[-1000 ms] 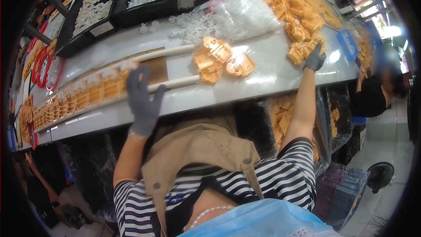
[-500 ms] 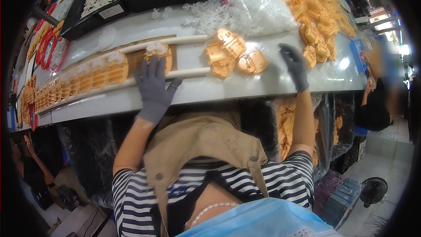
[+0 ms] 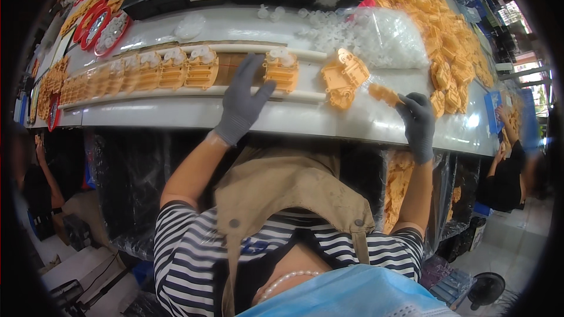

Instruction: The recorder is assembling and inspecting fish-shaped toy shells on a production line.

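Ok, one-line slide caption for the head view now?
A gloved right hand holds an orange part while the open left hand is by another part between two white rails.

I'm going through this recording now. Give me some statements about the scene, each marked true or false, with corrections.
1. The right hand holds an orange plastic part. True.
2. One orange casing lies to the right of the left hand, apart from the row of casings. True.
3. The left hand is clenched in a fist. False: its fingers are extended.
4. Both hands are bare. False: they wear grey gloves.
5. A clear plastic bag lies on the tabletop. True.
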The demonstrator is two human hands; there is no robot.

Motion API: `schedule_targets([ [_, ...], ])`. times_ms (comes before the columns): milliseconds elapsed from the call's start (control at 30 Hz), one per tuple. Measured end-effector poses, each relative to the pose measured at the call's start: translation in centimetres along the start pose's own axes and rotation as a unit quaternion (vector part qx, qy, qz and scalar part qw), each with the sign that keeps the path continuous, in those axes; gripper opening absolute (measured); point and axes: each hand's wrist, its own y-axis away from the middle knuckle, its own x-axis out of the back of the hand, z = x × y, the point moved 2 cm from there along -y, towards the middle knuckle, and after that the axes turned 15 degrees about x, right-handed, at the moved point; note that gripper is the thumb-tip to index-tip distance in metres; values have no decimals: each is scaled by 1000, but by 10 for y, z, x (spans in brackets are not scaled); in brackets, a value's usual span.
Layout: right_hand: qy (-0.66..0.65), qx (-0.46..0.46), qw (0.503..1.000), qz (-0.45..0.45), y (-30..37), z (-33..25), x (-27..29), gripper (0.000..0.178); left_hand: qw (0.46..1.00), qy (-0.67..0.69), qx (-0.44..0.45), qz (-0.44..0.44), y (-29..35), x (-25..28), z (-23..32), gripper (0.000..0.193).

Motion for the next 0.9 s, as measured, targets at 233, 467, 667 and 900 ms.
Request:
schedule_targets([
  [233, -570, -363, 737, -4, -66, -77, -79, 19, 891, 331, 267, -160, -32, 14, 8, 59],
  [467, -653, -390, 649, -17, -101, -98, -132, 22, 842, 393, 309, -200, -49, 5, -16, 60],
  [667, -632, -402, 660, -58, -101, -97, -141, 25, 844, 347, 303, -274, -58, 2, -13, 64],
  [900, -597, -390, 698, -71, -105, -91, -146, 23, 943, 169, 193, -212, -76, -19, -25, 68],
])
